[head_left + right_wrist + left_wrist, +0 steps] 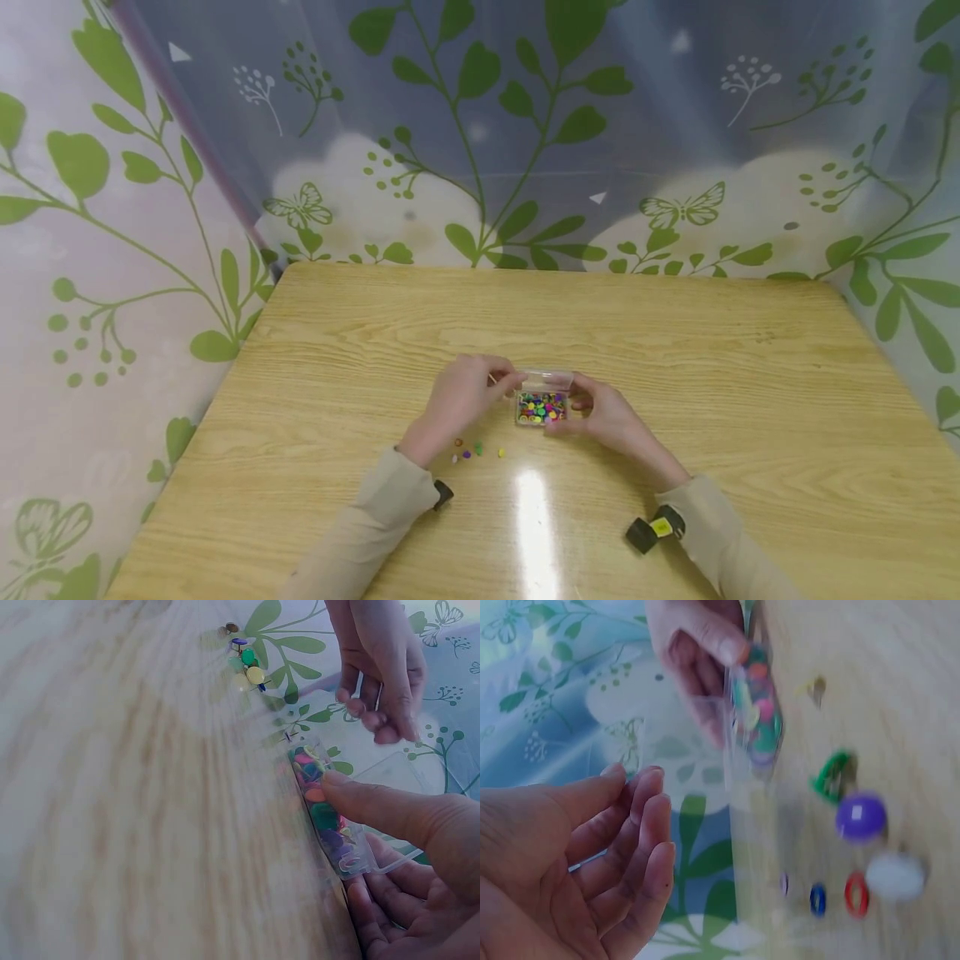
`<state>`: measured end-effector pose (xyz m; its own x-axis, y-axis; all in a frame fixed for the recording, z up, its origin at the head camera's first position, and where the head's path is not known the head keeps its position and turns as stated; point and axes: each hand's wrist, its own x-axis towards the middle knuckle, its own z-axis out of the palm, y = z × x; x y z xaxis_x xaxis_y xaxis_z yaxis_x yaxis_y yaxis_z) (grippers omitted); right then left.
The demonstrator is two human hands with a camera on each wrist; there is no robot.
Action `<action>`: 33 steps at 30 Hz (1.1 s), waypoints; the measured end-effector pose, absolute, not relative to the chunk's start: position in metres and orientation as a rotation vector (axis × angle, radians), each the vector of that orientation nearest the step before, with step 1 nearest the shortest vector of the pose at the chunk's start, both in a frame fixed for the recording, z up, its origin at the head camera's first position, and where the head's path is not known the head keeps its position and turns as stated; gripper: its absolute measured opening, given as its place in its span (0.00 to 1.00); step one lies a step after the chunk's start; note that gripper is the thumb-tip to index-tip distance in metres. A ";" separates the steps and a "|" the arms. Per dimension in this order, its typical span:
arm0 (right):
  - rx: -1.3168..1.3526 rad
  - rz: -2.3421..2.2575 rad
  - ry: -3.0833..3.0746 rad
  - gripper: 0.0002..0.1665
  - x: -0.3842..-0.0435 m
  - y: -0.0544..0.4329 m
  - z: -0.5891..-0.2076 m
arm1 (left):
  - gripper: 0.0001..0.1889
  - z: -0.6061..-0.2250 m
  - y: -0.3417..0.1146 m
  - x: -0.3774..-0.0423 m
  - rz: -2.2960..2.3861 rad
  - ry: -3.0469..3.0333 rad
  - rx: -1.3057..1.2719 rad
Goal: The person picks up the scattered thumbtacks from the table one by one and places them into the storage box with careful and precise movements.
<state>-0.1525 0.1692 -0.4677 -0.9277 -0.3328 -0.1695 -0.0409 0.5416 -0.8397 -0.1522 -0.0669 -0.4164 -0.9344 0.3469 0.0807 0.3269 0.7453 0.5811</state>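
A small clear plastic box (542, 419) full of colourful thumbtacks (536, 407) sits on the table with its hinged lid (547, 381) raised at the back. My right hand (603, 417) grips the box at its right end, the thumb (367, 806) along the front edge and the other fingers behind. Just off the box's left end hovers my left hand (468, 392), fingers loosely bent and nothing visible between them. In the left wrist view, the left thumb and index fingertips (651, 778) are close together. Loose tacks lie near the left wrist, among them a purple one (861, 817) and a green one (834, 778).
The wooden table (675, 333) extends on all sides of the box. Behind it hangs a leaf-patterned curtain (510, 167), with a similar patterned sheet (112, 208) along the left. A black strap device (648, 532) is on the right wrist.
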 end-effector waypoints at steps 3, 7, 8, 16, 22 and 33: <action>-0.320 -1.330 2.478 0.43 -0.152 0.169 -0.467 | 0.13 -0.415 -0.076 -0.156 0.964 2.941 0.514; -0.327 -1.333 2.480 0.43 -0.152 0.169 -0.465 | 0.08 -0.416 -0.087 -0.160 0.938 2.989 0.443; -0.330 -1.335 2.480 0.43 -0.152 0.169 -0.465 | 0.06 -0.417 -0.089 -0.161 0.921 2.993 0.433; -0.351 -1.331 2.486 0.42 -0.151 0.169 -0.464 | 0.02 -0.430 -0.101 -0.163 0.763 2.965 0.430; -0.361 -1.342 2.478 0.42 -0.151 0.169 -0.465 | 0.04 -0.438 -0.103 -0.164 0.667 2.950 0.394; -0.344 -1.331 2.487 0.42 -0.152 0.168 -0.465 | 0.01 -0.436 -0.103 -0.160 0.770 3.007 0.376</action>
